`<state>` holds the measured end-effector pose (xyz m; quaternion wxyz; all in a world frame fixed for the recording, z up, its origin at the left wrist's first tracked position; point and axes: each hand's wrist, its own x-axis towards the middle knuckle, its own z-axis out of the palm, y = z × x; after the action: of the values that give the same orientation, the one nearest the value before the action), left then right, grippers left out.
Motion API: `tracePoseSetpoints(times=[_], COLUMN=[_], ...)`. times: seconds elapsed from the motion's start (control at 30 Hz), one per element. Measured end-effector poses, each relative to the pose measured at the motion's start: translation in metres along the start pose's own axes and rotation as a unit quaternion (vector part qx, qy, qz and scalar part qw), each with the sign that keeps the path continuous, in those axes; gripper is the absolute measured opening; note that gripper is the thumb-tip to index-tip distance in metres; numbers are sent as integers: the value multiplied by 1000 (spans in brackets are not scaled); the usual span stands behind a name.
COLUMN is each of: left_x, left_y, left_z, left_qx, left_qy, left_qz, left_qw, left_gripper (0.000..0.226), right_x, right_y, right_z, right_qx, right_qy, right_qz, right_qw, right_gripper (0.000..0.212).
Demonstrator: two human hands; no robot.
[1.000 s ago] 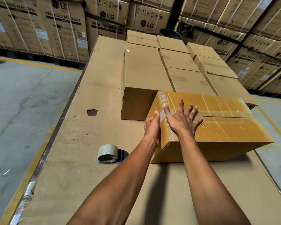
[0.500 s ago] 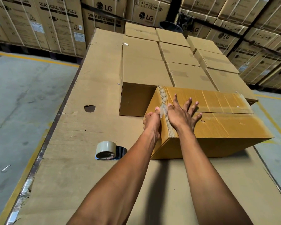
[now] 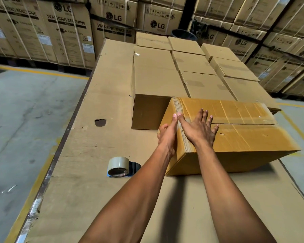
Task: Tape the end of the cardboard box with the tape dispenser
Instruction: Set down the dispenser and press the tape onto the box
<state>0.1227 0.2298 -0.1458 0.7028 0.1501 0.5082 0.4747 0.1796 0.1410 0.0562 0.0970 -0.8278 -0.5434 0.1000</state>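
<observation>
I read "LG" and "WASHING MACHINE" in dark print on the stacked cartons along the back wall [image 3: 67, 32]. The same "LG" logo and, less clearly, "WASHING MACHINE" stood on the stacked cartons at the right [image 3: 277, 50]. White labels on the back cartons were too small for me to read. I found no legible print on the yellow cardboard box [image 3: 244, 135] or the tape dispenser [image 3: 120, 166].

At frame centre both hands press flat on the cardboard box [image 3: 244, 139]; the left hand [image 3: 167, 135] on its end, the right hand [image 3: 198, 128] on top. The tape dispenser [image 3: 121, 167] lies lower left of them.
</observation>
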Motion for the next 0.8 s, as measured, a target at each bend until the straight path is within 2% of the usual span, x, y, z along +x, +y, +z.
tracePoseSetpoints(times=[0.03, 0.13, 0.27, 0.4, 0.5, 0.53, 0.6, 0.63, 0.67, 0.73, 0.8], left_x=[6, -50, -96, -106, -111, -112, -106, -83, -53, -20, -33], left_y=[-3, 22, 41, 44, 49, 51, 52, 39, 18, 0, 11], left_z=[0, -3, -2, -3, -8, -8, -5, -4, -3, 0, -1], left_qx=[-7, -33, -41, -25, -32, -37, -37, -25, -30, -47, -52], left_qy=[-2, -7, 12, 41, 54, 37, -8, -8, 6, 13, 24], left_qz=[5, -3, 24, 12, 11, 5, -18, -21, -18, -31, -22], left_qw=[1000, 999, 999, 999, 998, 999, 999, 999, 999, 998, 998], left_gripper=[97, 87, 45, 5, 10, 20, 69, 87, 93, 93, 96], right_x=[1, 5, 7, 8, 7, 5, 1, 0, -1, -1, 2], right_y=[0, 0, -1, -1, 0, 0, -1, -1, -2, -1, -1], right_z=[0, 1, 2, 0, 0, -1, -2, -2, -2, -1, -1], right_qx=[-4, -13, -30, -31, -7, 1, 11, 11, 8, -1, 1], right_qy=[-2, -8, -12, 1, 1, -2, -7, -5, -2, -4, -11], right_qz=[-3, -8, -22, -32, -19, -16, -12, -12, -14, -20, -25], right_qw=[1000, 1000, 999, 999, 1000, 1000, 1000, 1000, 1000, 1000, 1000], right_gripper=[109, 83, 63, 62, 66, 76, 103, 113, 117, 112, 98])
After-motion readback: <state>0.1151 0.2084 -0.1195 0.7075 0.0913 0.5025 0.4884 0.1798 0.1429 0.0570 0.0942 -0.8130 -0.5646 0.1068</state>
